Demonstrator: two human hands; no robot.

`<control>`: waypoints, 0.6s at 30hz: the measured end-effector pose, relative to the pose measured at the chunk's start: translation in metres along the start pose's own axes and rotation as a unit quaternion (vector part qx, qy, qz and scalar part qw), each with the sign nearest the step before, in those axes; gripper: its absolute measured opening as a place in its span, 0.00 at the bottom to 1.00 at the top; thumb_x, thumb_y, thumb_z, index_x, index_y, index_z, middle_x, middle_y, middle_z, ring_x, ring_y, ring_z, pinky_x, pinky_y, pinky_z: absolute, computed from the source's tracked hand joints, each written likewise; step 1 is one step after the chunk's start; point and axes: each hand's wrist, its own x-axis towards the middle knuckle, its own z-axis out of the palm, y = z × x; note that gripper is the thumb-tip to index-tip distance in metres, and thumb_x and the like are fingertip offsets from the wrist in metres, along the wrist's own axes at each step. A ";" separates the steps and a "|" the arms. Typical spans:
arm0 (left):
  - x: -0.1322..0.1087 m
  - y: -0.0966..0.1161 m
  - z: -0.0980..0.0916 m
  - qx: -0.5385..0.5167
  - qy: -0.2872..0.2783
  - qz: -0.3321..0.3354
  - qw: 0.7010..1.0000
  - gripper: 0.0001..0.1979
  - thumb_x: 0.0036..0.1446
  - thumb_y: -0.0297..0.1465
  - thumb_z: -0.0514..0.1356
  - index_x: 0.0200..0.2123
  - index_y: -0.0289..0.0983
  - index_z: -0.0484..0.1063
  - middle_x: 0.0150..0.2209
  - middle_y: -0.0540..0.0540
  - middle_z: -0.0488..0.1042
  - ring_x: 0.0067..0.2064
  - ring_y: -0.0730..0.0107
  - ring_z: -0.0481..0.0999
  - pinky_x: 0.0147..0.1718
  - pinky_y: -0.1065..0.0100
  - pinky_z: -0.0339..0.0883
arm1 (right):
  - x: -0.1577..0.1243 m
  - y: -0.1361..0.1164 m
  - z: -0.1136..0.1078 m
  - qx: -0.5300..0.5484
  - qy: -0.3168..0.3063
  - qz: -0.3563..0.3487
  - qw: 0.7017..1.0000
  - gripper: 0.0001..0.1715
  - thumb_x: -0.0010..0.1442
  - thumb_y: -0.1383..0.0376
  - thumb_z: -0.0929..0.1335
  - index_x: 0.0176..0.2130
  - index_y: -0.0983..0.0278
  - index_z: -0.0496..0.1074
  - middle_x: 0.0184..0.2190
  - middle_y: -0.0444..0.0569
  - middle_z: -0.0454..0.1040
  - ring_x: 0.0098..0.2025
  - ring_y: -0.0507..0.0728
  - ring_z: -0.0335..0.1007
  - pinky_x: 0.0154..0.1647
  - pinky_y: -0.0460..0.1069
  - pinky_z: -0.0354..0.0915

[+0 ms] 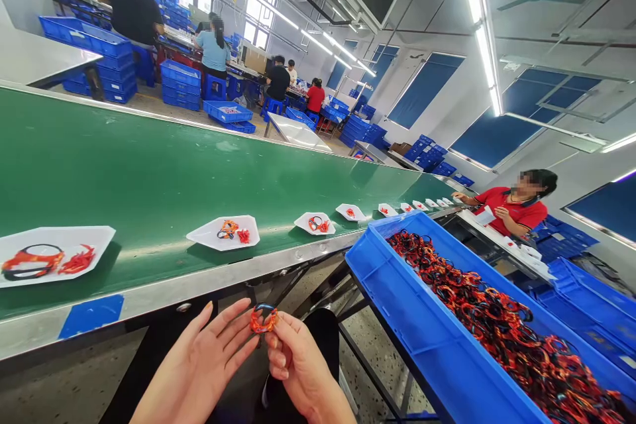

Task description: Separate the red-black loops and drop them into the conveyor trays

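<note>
"Green conveyor belt (149, 165) alongside you, and from your head camera, what's the risk?"

"This red-and-black loop (264, 319), pinched closed in my right hand (301, 361), below the belt's edge. My left hand (196, 364) is open, fingertips just beside it. A slack pinch could drop it to the floor, or into the tangled pile of loops (487, 305) in the blue crate (407, 331)."

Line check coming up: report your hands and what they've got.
Right hand pinching a small red-and-black loop; left hand open beside it. Blue crate of similar loops to the right. Green conveyor belt ahead, white trays on it.
</note>
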 end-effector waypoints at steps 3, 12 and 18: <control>0.001 -0.001 -0.002 0.003 0.002 0.002 1.000 0.20 0.57 0.36 0.54 0.49 0.32 0.70 0.52 0.35 0.71 0.54 0.52 0.68 0.50 0.54 0.67 | 0.001 0.000 0.001 0.007 0.003 0.007 1.000 0.15 0.52 0.59 0.72 0.33 0.68 0.71 0.21 0.39 0.60 0.16 0.41 0.43 0.14 0.40 0.36; -0.003 0.002 -0.001 0.073 0.006 0.082 0.994 0.16 0.52 0.34 0.59 0.44 0.37 0.74 0.50 0.42 0.73 0.56 0.54 0.66 0.54 0.58 0.62 | 0.009 -0.034 0.001 -0.196 0.012 -0.067 0.978 0.18 0.57 0.52 0.66 0.36 0.66 0.69 0.22 0.39 0.58 0.17 0.44 0.43 0.14 0.40 0.41; 0.019 0.012 -0.025 0.496 0.013 0.427 0.756 0.18 0.43 0.33 0.66 0.41 0.48 0.76 0.56 0.50 0.67 0.59 0.55 0.60 0.61 0.62 0.44 | 0.067 -0.151 0.001 -0.563 0.184 -0.211 0.778 0.16 0.61 0.55 0.63 0.36 0.64 0.71 0.28 0.45 0.71 0.25 0.49 0.64 0.25 0.44 0.61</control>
